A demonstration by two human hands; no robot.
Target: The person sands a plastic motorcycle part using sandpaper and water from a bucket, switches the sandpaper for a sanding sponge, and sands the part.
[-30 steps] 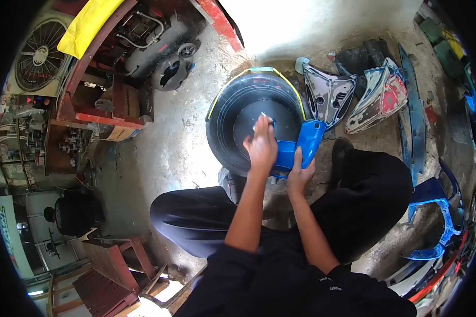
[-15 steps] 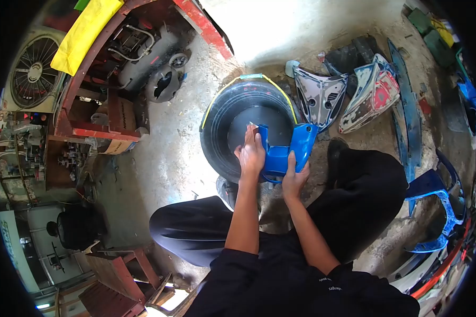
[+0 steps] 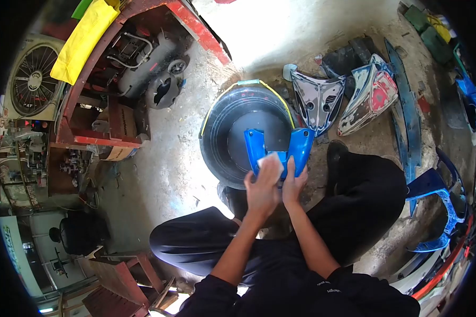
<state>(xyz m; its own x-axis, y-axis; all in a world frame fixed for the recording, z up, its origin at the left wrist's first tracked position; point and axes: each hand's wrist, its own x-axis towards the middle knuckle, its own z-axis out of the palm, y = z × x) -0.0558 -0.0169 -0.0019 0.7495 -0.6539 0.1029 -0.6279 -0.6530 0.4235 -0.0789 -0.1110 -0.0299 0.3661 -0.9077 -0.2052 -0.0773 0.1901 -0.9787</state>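
Note:
A glossy blue U-shaped plastic fairing panel [image 3: 300, 148] is tilted over the near rim of a black bucket [image 3: 217, 153]. My right hand [image 3: 294, 186] grips the panel's lower right side, thumb on top. My left hand [image 3: 264, 193], somewhat blurred, presses a small whitish piece of sandpaper [image 3: 271, 162] with its fingers against the panel's middle bridge. Its thumb sticks out to the left. Part of the panel's lower edge is hidden behind my hands. The bucket has a yellow handle, and its dark inside shows beyond the panel.
Right of the bucket lie a grey sanded panel [image 3: 318, 99] and a red-and-white one [image 3: 373, 95]. A long blue strip [image 3: 404, 108] and a blue frame-like part [image 3: 449, 211] are farther right. A red workbench [image 3: 103, 140] stands at left, and a wooden chair [image 3: 116, 285] at lower left.
My left hand has moved from the panel's left arm down and right to its middle bridge, uncovering the left arm. The panel has turned and shifted slightly toward me; my right hand still grips it.

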